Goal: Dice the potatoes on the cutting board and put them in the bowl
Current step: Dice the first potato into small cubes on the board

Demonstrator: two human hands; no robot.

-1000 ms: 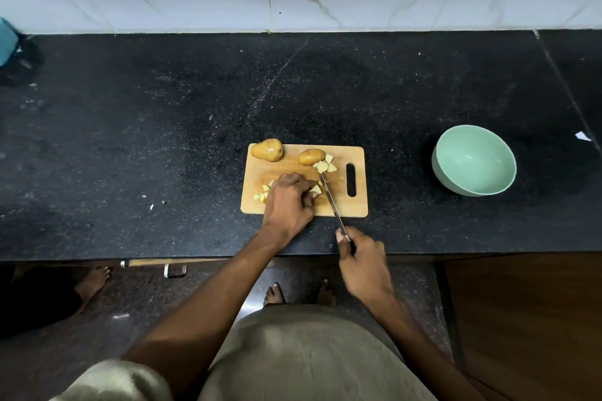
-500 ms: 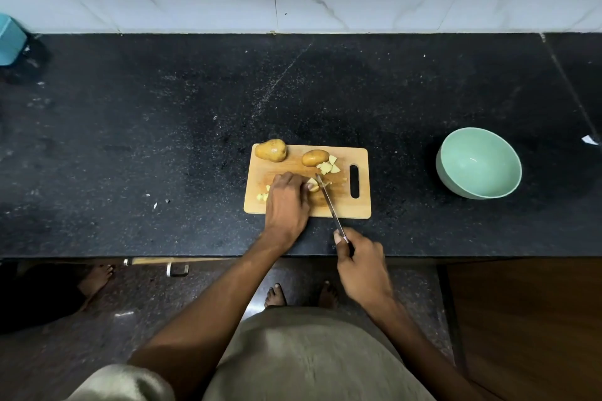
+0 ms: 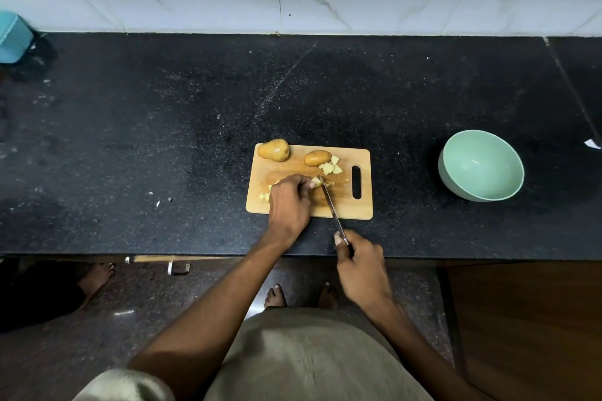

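Whole potato (image 3: pixel 273 150) sits untouched at board (image 3: pixel 342 205) far-left corner, w/ a part-cut one (image 3: pixel 315 158) beside it. Your left hand (image 3: pixel 288 202) curls over the piece (image 3: pixel 315 181); since 1 s ago the knife (image 3: pixel 330 203) edged left onto it. Right hand (image 3: pixel 360 265) wraps handle. Bowl (image 3: pixel 480 165) far right, empty — dicing's midway, I'd say.

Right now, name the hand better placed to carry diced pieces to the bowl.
Left. The left hand already rests on the diced potato pieces on the cutting board; the right hand grips the knife. The bowl sits rightward.
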